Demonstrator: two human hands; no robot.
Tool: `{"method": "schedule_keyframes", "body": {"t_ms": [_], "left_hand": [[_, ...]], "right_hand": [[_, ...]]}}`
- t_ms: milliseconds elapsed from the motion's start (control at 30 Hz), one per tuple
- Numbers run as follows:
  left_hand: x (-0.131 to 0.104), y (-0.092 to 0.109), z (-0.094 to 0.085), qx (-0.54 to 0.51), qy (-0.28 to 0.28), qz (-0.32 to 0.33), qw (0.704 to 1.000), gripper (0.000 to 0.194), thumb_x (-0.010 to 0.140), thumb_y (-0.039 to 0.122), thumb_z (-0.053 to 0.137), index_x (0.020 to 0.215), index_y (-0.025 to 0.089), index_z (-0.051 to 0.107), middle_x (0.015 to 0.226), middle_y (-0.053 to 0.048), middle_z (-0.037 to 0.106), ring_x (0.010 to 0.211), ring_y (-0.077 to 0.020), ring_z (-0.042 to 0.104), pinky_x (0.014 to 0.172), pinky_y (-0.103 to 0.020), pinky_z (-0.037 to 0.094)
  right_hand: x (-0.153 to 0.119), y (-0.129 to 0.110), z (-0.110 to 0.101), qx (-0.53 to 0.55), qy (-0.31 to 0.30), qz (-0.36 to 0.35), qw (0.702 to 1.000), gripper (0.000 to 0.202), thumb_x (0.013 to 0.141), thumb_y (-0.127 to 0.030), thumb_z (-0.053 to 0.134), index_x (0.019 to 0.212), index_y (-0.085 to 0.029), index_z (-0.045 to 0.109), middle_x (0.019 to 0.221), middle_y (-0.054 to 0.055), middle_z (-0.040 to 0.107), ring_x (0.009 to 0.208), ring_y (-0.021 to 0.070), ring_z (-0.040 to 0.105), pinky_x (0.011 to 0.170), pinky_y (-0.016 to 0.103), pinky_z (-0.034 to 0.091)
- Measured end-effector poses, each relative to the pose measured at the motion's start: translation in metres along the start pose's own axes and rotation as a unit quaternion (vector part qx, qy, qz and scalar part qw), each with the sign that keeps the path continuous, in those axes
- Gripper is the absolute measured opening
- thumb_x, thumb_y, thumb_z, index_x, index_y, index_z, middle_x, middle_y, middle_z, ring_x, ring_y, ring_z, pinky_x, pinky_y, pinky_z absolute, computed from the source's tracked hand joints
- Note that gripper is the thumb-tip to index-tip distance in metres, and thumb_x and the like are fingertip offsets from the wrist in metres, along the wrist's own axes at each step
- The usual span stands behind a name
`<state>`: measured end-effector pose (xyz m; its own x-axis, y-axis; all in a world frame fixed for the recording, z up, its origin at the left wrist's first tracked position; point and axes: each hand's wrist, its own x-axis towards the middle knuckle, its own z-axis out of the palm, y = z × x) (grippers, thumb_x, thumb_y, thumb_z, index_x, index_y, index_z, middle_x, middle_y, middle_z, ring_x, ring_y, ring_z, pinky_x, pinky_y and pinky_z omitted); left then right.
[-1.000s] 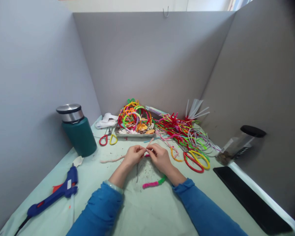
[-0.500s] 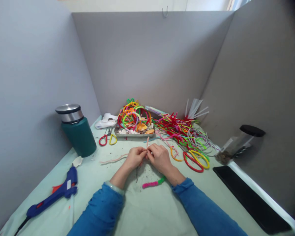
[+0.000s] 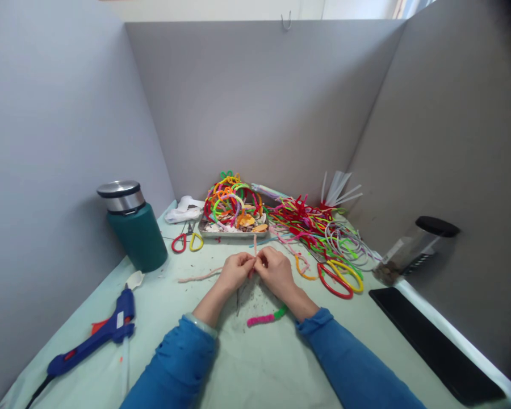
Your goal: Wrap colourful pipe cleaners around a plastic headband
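Head view, left hand (image 3: 235, 271) and right hand (image 3: 276, 271) closely pinching pink pipe cleaner (image 3: 255, 244), tray (image 3: 234, 234) edge beyond, cloth (image 3: 259, 363) spreading nearer

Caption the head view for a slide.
Left hand and right hand pinch a pale pink pipe cleaner, with a blue glue gun at left and a heaped metal tray beyond.

Tabletop (image 3: 268, 363) coloured pale green; strand (image 3: 255, 244), pale pink; fuzzy piece (image 3: 260, 320), banded magenta and green; along left edge are listed teal flask (image 3: 138, 236), blue glue gun (image 3: 111, 330); along right edge, black mat (image 3: 434, 343).
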<state>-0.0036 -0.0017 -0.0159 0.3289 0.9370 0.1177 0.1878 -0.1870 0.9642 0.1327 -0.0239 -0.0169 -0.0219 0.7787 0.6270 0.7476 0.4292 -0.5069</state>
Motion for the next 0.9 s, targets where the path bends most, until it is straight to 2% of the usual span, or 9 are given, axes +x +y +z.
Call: {"method": "schedule_keyframes", "body": {"t_ms": [100, 267, 433, 500, 600, 667, 733, 800, 900], "left_hand": [[0.000, 0.000, 0.002, 0.015, 0.016, 0.006, 1.000, 0.020, 0.074, 0.031, 0.053, 0.064, 0.014, 0.059, 0.045, 0.003, 0.047, 0.044, -0.0081, 0.039, 0.046, -0.019, 0.028], [0.002, -0.005, 0.005, 0.020, 0.038, 0.005, 0.999, 0.021, 0.075, 0.031, 0.052, 0.067, 0.013, 0.060, 0.046, 0.003, 0.049, 0.043, -0.0081, 0.041, 0.045, -0.019, 0.029], [0.004, -0.012, 0.003, 0.006, 0.061, -0.018, 0.998, 0.020, 0.074, 0.034, 0.055, 0.074, 0.014, 0.058, 0.045, 0.002, 0.053, 0.039, -0.0072, 0.041, 0.042, -0.018, 0.027], [0.003, -0.009, 0.001, -0.017, 0.076, -0.045, 0.996, 0.020, 0.073, 0.035, 0.057, 0.074, 0.015, 0.056, 0.045, 0.002, 0.054, 0.034, -0.0053, 0.034, 0.038, -0.018, 0.023], [0.001, -0.001, -0.003, -0.084, 0.085, -0.090, 0.989, 0.023, 0.070, 0.037, 0.060, 0.075, 0.015, 0.054, 0.047, 0.002, 0.056, 0.029, -0.0031, 0.028, 0.035, -0.018, 0.017], [-0.001, 0.004, -0.005, -0.137, 0.079, -0.108, 0.981, 0.026, 0.068, 0.038, 0.062, 0.077, 0.015, 0.052, 0.049, 0.002, 0.057, 0.028, -0.0023, 0.025, 0.032, -0.018, 0.014], [-0.002, 0.008, -0.007, -0.182, 0.071, -0.117, 0.974, 0.028, 0.067, 0.037, 0.063, 0.078, 0.015, 0.051, 0.050, 0.002, 0.057, 0.027, -0.0019, 0.023, 0.031, -0.018, 0.011], [-0.004, 0.009, -0.008, -0.210, 0.063, -0.125, 0.968, 0.029, 0.066, 0.036, 0.065, 0.079, 0.015, 0.051, 0.050, 0.003, 0.057, 0.026, -0.0014, 0.023, 0.031, -0.018, 0.010], [-0.005, 0.010, -0.008, -0.227, 0.057, -0.126, 0.964, 0.029, 0.066, 0.036, 0.066, 0.078, 0.014, 0.051, 0.049, 0.003, 0.056, 0.027, -0.0007, 0.023, 0.031, -0.017, 0.010]], "right_hand": [[0.001, -0.001, 0.000, -0.035, 0.010, -0.009, 0.999, 0.007, 0.073, -0.016, 0.050, 0.068, -0.018, 0.054, 0.068, 0.002, 0.058, 0.063, 0.0143, 0.051, 0.060, 0.025, 0.034], [0.000, 0.001, 0.004, 0.024, 0.001, 0.039, 0.999, 0.009, 0.077, -0.019, 0.050, 0.068, -0.019, 0.054, 0.066, 0.000, 0.058, 0.059, 0.0129, 0.052, 0.055, 0.023, 0.035], [0.001, 0.003, -0.003, 0.022, -0.036, 0.004, 0.999, 0.014, 0.083, -0.024, 0.048, 0.077, -0.018, 0.058, 0.073, 0.002, 0.062, 0.066, 0.0137, 0.055, 0.060, 0.023, 0.037], [0.003, 0.010, -0.016, -0.011, -0.057, 0.000, 0.998, 0.017, 0.085, -0.030, 0.048, 0.084, -0.019, 0.060, 0.080, 0.003, 0.064, 0.071, 0.0148, 0.057, 0.062, 0.024, 0.038], [0.001, 0.030, -0.051, -0.141, -0.059, 0.052, 0.987, 0.018, 0.083, -0.033, 0.051, 0.087, -0.019, 0.062, 0.083, 0.006, 0.065, 0.072, 0.0172, 0.058, 0.061, 0.026, 0.037], [-0.007, 0.049, -0.077, -0.260, -0.068, 0.102, 0.958, 0.018, 0.083, -0.029, 0.050, 0.082, -0.018, 0.064, 0.082, 0.010, 0.064, 0.075, 0.0206, 0.058, 0.061, 0.028, 0.037], [-0.019, 0.067, -0.100, -0.354, -0.086, 0.152, 0.919, 0.018, 0.081, -0.022, 0.048, 0.086, -0.016, 0.065, 0.086, 0.014, 0.063, 0.083, 0.0257, 0.057, 0.063, 0.031, 0.038], [-0.033, 0.081, -0.113, -0.393, -0.118, 0.196, 0.891, 0.022, 0.081, -0.019, 0.045, 0.091, -0.015, 0.064, 0.090, 0.016, 0.063, 0.085, 0.0283, 0.058, 0.062, 0.032, 0.038], [-0.043, 0.091, -0.119, -0.377, -0.162, 0.206, 0.889, 0.027, 0.081, -0.019, 0.043, 0.101, -0.016, 0.061, 0.096, 0.017, 0.062, 0.088, 0.0281, 0.059, 0.063, 0.032, 0.039]]}}
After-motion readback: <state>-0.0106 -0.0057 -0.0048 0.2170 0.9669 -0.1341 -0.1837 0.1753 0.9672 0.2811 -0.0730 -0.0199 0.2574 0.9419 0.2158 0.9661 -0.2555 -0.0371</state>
